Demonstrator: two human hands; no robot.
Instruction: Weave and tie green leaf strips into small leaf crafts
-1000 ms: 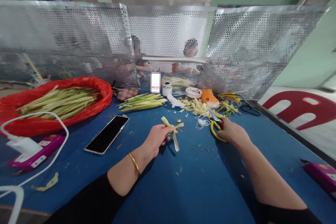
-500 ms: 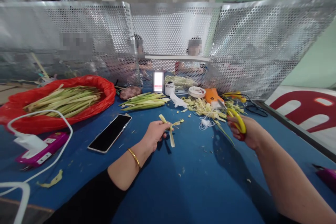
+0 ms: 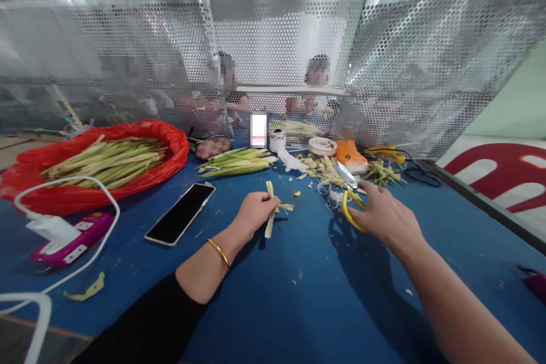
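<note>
My left hand (image 3: 256, 213), a gold bangle at its wrist, pinches a small piece of crossed, pale corn husk strips (image 3: 270, 222) between thumb and fingers. One strip stands up and hangs below the thumb, while shorter ends stick out to the right. My right hand (image 3: 386, 216) holds scissors (image 3: 348, 179) by their yellow handles, low over the table. The blades point away and to the left, toward a tangle of white thread (image 3: 330, 192). The scissors' far handle loop is partly hidden by my fingers.
A red plastic bag (image 3: 170, 162) holds long husks at left. A phone (image 3: 181, 213) and a purple power strip (image 3: 91, 236) lie nearer. Behind are a husk bundle (image 3: 239, 163), a tape roll (image 3: 322, 146), an orange packet (image 3: 350, 153) and husk scraps (image 3: 318, 168). Perforated metal panels (image 3: 281, 28) separate me from other people.
My right hand has moved left with the scissors, and the blades now lie over the scraps and thread. My left hand has turned the husk piece slightly, bringing its long strip nearly upright.
</note>
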